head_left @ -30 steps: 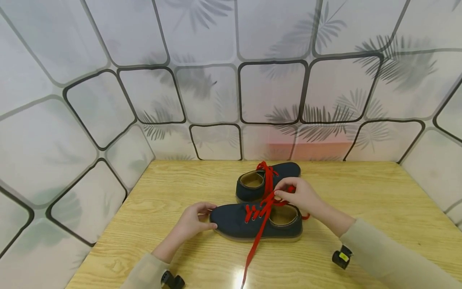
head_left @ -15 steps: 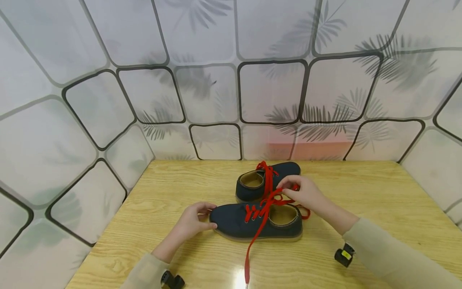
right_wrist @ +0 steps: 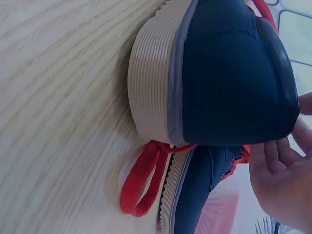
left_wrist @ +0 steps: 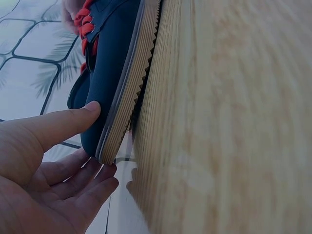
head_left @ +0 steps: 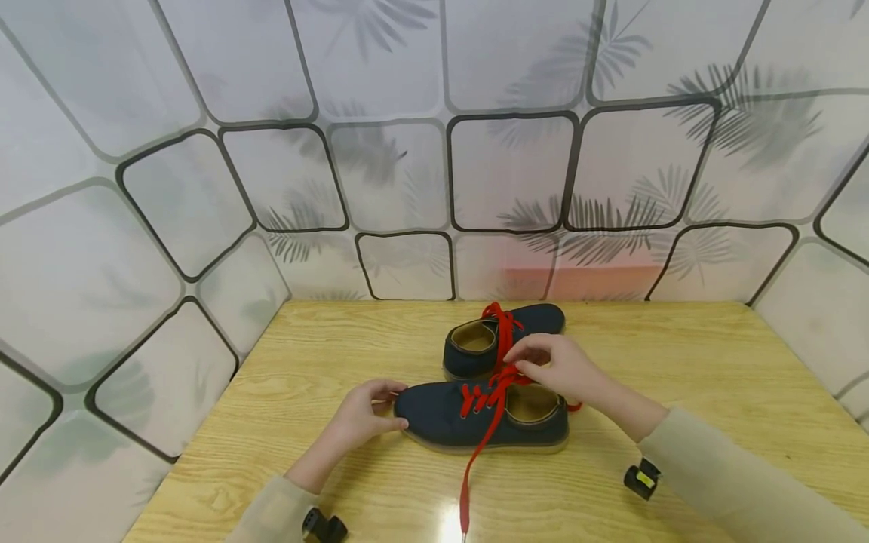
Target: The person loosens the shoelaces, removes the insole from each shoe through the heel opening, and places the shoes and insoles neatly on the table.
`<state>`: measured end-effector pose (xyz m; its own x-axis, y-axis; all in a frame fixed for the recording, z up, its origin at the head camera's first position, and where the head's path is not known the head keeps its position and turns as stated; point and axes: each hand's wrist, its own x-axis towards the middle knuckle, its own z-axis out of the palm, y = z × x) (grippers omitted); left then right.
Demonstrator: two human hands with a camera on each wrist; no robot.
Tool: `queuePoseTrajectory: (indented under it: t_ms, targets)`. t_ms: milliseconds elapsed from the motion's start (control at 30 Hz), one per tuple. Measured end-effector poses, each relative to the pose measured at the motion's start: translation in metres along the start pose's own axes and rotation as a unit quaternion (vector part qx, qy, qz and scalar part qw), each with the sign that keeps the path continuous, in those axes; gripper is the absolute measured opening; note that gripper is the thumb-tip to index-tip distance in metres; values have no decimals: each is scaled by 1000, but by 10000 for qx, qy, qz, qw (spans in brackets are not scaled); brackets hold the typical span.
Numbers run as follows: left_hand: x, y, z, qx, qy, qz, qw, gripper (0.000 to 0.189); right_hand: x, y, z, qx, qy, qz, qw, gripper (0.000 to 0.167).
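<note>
A navy shoe [head_left: 434, 415] with a pale sole lies across the wooden table, toe to the left. Around its toe my left hand [head_left: 363, 413] holds it; the thumb presses one side in the left wrist view and the fingers [left_wrist: 100, 190] curl by the sole's tip. Over the shoe's opening, my right hand [head_left: 560, 366] pinches the red shoelace [head_left: 502, 385] between thumb and fingertips. One long lace end hangs over the shoe's near side and runs to the front. In the right wrist view, the heel [right_wrist: 234, 87] hides those fingertips.
Right behind stands a second navy shoe [head_left: 539, 318], its red laces [head_left: 504, 332] bunched at the top. A lace loop [right_wrist: 141, 183] lies on the table by the near shoe's heel. A patterned curtain [head_left: 400, 177] encloses the wooden table [head_left: 326, 339] at the back and sides.
My right hand drew the lace slightly up and right, then came back left and lower over the knot. The hanging lace end shifted a little. My left hand stayed at the toe.
</note>
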<state>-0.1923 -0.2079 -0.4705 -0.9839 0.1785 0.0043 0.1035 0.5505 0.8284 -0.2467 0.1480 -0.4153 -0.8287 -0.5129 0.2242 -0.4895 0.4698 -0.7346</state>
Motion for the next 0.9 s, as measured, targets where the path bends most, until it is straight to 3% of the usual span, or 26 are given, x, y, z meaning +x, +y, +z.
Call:
queuePoseTrajectory:
  t_ms: [333, 433, 633, 900]
  targets:
    - [0, 0, 0, -5, -14, -28, 10000, 50, 2, 1, 7, 57, -256, -186, 9995, 5]
    - [1, -1, 0, 7, -6, -16, 10000, 50, 2, 1, 7, 186, -126, -123, 9997, 2]
    - [1, -1, 1, -5, -1, -25, 10000, 50, 4, 2, 6, 517, 275, 415, 9974, 5]
    - [0, -2, 1, -7, -4, -51, 10000, 50, 3, 2, -1, 1206, 925, 949, 9838, 11]
